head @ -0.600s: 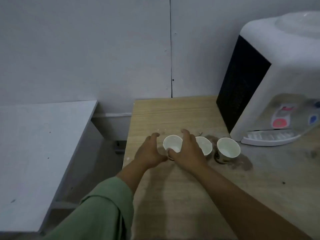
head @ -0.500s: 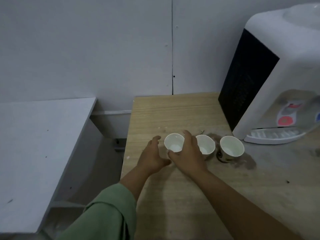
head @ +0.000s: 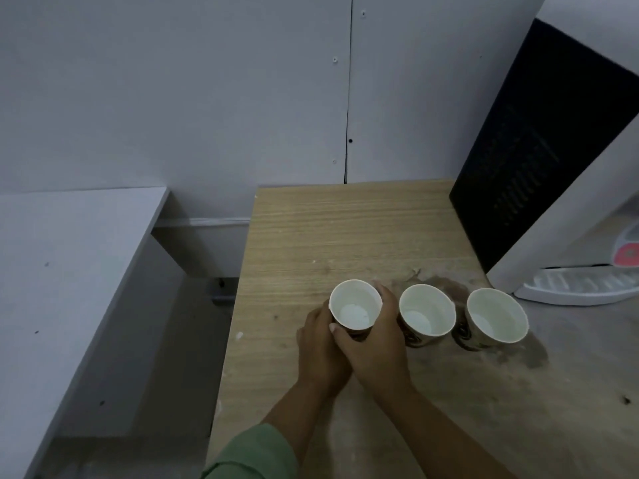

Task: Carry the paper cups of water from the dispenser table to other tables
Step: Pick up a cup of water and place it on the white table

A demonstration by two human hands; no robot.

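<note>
My green sleeve (head: pixel 256 454) is cut off by the bottom edge, and my right forearm runs out of the lower right, so I see neither elbow. Both my hands close around the leftmost paper cup (head: pixel 354 311): my left hand (head: pixel 320 350) wraps its near left side, my right hand (head: pixel 371 347) its right side, the thumb across the front, so this two-handed grip is clamped on the cup and hides most of its dark printed wall. Whether its base touches the table I cannot tell. Its inside is smooth and white, and any water level is hard to make out in the dim light. Just right stands the middle cup (head: pixel 427 311), touching my right hand, then the right cup (head: pixel 496 319) beside it, both round-rimmed with brown patterned walls. They sit on the wood-grain table (head: pixel 328 236), stained dark and dusty grey around the cups. Its left edge lies near my left hand, past a gap to a plain white table (head: pixel 69 271) with open top. Far right, the water dispenser (head: pixel 560 150), white with a black ribbed side, is cropped by the frame, its drip tray (head: pixel 574 286) partly shown.
</note>
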